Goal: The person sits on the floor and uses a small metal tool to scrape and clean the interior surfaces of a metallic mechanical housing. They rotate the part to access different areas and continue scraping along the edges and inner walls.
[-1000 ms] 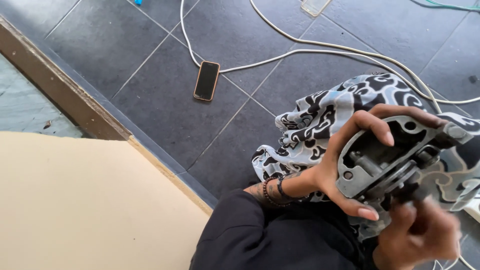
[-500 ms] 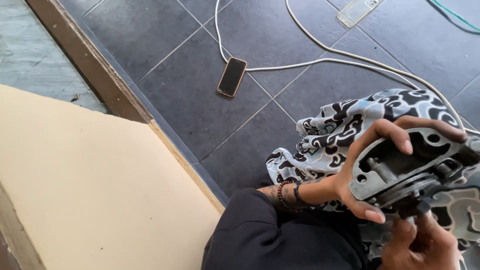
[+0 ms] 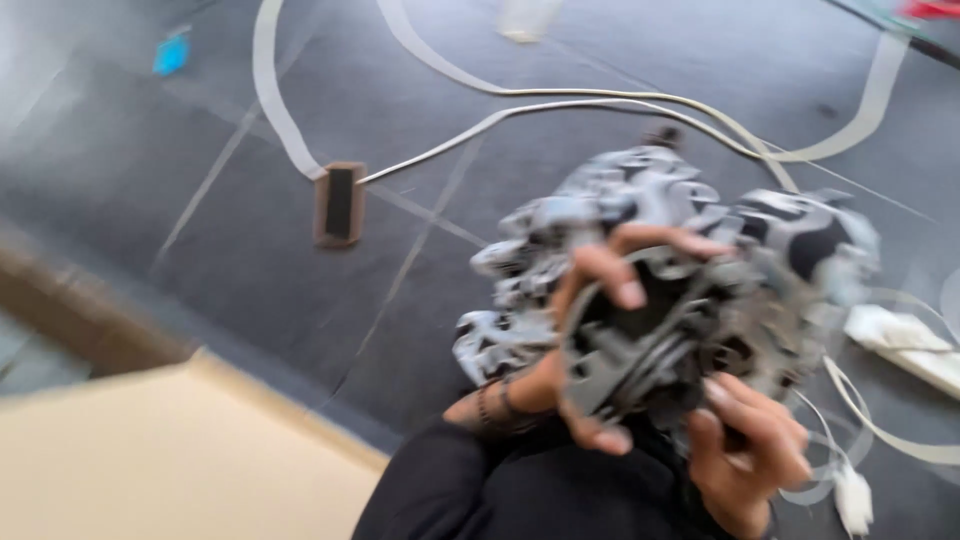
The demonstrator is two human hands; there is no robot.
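The view is blurred by motion. My left hand grips a grey cast-metal machine part with openings and ribs, thumb below and fingers curled over its top edge. My right hand is at the part's lower right, with its fingers curled against the underside. Behind the part lies a black-and-white patterned cloth over my lap. A dark sleeve and wrist bands show on my left arm.
A phone lies on the dark tiled floor, plugged into a white cable that loops across the tiles. A white adapter is at the right. A beige board fills the lower left, and a small blue object sits at the upper left.
The camera has swung and the picture has blurred. The part sits lower and more central in view, and my right hand has come up against its lower right.
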